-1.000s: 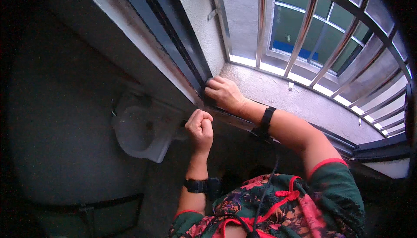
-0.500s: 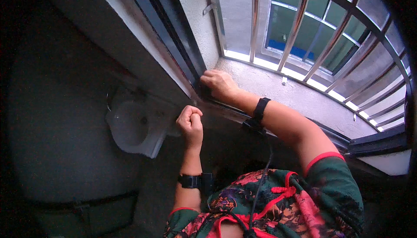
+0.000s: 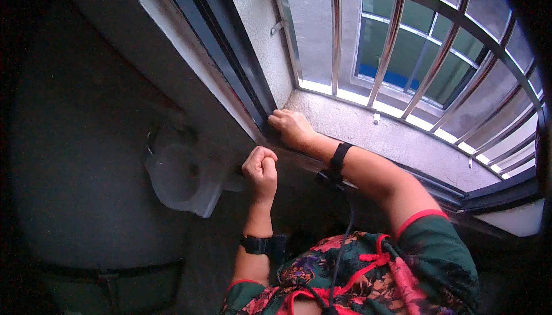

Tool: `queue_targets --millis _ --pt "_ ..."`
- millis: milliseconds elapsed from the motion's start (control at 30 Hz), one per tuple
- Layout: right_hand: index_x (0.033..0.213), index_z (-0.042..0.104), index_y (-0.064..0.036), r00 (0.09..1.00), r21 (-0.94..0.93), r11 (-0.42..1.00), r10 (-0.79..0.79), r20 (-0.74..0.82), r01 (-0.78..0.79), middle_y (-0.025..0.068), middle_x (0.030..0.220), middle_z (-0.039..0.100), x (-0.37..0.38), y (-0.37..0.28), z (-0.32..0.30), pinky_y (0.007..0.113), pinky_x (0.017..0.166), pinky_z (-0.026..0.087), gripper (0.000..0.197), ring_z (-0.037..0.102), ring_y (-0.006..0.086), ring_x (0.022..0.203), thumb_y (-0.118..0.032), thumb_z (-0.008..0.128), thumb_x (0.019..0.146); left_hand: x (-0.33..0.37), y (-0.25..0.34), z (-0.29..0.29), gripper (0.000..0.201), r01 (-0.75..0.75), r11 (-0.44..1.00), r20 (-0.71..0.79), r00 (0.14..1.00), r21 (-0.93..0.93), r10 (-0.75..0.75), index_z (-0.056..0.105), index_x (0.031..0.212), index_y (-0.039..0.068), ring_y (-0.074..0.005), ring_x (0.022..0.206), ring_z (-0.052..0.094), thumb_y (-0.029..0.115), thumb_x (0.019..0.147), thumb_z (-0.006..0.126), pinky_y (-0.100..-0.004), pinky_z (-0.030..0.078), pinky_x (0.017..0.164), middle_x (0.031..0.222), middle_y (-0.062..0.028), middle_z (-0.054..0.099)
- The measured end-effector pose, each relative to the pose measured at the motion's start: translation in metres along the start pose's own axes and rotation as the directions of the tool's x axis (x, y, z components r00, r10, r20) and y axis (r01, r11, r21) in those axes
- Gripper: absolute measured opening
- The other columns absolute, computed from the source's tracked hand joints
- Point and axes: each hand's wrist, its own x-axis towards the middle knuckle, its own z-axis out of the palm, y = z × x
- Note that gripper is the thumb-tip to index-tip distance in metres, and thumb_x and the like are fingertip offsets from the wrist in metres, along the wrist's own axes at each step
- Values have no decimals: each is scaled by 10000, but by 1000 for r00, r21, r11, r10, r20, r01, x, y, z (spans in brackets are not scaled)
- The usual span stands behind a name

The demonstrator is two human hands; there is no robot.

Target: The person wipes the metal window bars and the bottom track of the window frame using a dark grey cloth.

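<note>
My right hand (image 3: 291,129) reaches into the lower corner of the dark window frame (image 3: 244,65), its fingers curled down against the track. Whatever those fingers may hold is hidden under them. Closer to me and a little left, my left hand (image 3: 261,171) is closed in a fist with the thumb folded over, held near the inner edge of the sill (image 3: 305,161). Nothing sticks out of the fist, and its inside cannot be seen. Each wrist wears a black strap; a black cable (image 3: 343,231) hangs down in front of my patterned top.
Metal security bars (image 3: 391,45) stand outside, above a pale concrete ledge (image 3: 345,114). Beyond them is another window (image 3: 397,45) with a blue strip. Left of my fist, a pale basin-like fixture (image 3: 187,183) shows dimly in the dark room.
Both hands sit slightly lower in the picture, and the left fist also a little further right, as the whole view shifts. The right hand stays in the frame corner; both hands remain closed.
</note>
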Motion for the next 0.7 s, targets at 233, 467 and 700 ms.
queue_targets --millis 233,467,700 --pt "874 553 -49 871 -17 981 -182 -456 196 142 842 563 85 -39 -90 426 626 484 158 586 345 782 -24 626 736 -6 -15 -15 155 196 977 -65 977 -85 -202 547 668 12 -179 579 530 -24 754 423 -300 406 551 616 -72 548" --pt "858 535 -86 944 -84 992 -119 -309 97 88 860 537 32 -20 -36 397 639 522 164 593 288 833 -129 626 729 -3 -20 -21 153 190 981 -58 980 -34 -192 546 667 9 -186 584 535 -10 761 427 -301 413 558 620 -88 551" --pt "912 586 -100 999 -36 999 36 31 -35 100 905 568 -2 -4 4 431 708 538 127 619 325 898 -122 594 788 0 -15 -6 131 99 995 28 995 11 -99 519 649 -8 -254 584 553 -23 721 410 -333 451 574 617 -123 532"
